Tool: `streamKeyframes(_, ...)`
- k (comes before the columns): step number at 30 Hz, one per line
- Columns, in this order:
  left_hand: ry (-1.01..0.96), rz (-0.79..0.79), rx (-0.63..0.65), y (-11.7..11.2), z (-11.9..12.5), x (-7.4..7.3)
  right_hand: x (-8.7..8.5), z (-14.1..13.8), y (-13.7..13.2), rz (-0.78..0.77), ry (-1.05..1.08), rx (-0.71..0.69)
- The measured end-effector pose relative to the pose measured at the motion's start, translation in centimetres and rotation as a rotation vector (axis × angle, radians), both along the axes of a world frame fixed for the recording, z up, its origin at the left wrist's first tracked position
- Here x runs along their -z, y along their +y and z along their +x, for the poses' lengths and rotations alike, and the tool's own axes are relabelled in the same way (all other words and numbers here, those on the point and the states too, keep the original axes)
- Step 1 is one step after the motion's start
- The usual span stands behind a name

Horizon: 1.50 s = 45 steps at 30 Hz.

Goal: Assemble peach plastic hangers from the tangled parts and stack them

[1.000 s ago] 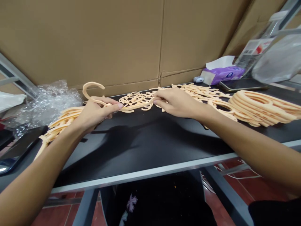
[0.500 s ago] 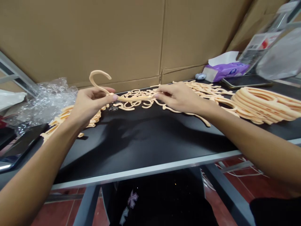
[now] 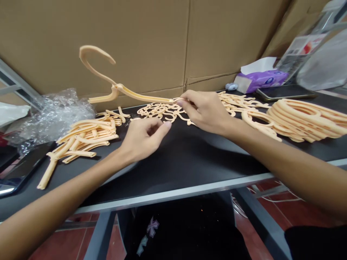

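Hands reach across the black table [image 3: 179, 159]: the right hand [image 3: 204, 112] pinches the end of a peach plastic hanger [image 3: 141, 95], whose long axis rises toward the upper left of the frame, its hook [image 3: 93, 54] highest. The left hand [image 3: 143, 139], loosely curled and empty, sits below the hanger's arm, nearer its middle and just beside a tangle of hanger pieces [image 3: 157, 111].
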<state>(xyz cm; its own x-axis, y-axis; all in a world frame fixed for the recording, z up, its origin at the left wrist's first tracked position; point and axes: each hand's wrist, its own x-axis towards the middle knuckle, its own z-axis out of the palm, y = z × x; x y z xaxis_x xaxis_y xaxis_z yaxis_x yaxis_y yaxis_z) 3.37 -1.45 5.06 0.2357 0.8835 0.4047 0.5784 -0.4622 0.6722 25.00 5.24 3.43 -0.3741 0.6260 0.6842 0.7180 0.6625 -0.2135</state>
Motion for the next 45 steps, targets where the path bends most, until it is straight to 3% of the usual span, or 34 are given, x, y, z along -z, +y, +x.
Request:
streamKeyframes(3,-0.291,-0.282,0.057,1.9,1.1,0.1,0.4,-0.4,-0.2,0.030,-0.001,-0.032)
streamKeyframes(7,-0.646,-0.533,0.071,3.3,1.3,0.2,0.9,-0.9,-0.4,0.011,-0.067,-0.048)
streamKeyframes(15,-0.843,-0.871,0.150,2.9,0.6,1.1,2.0,-1.3,-0.5,0.033,-0.215,-0.035)
streamKeyframes(26,-0.971,-0.890,0.042,2.9,0.9,1.5,2.4,-2.4,-1.2,0.036,-0.322,0.107)
streamKeyframes(33,-0.969,-0.872,0.030,2.7,1.1,1.6,2.6,-2.3,-1.0,0.033,-0.285,0.087)
streamKeyframes(39,-0.904,-0.854,0.120,2.6,1.0,1.5,2.3,-2.0,-1.2,0.139,-0.244,0.030)
streamKeyframes(45,-0.806,-0.845,0.190,2.6,1.0,1.6,2.4,-2.3,-1.3,0.142,-0.218,0.022)
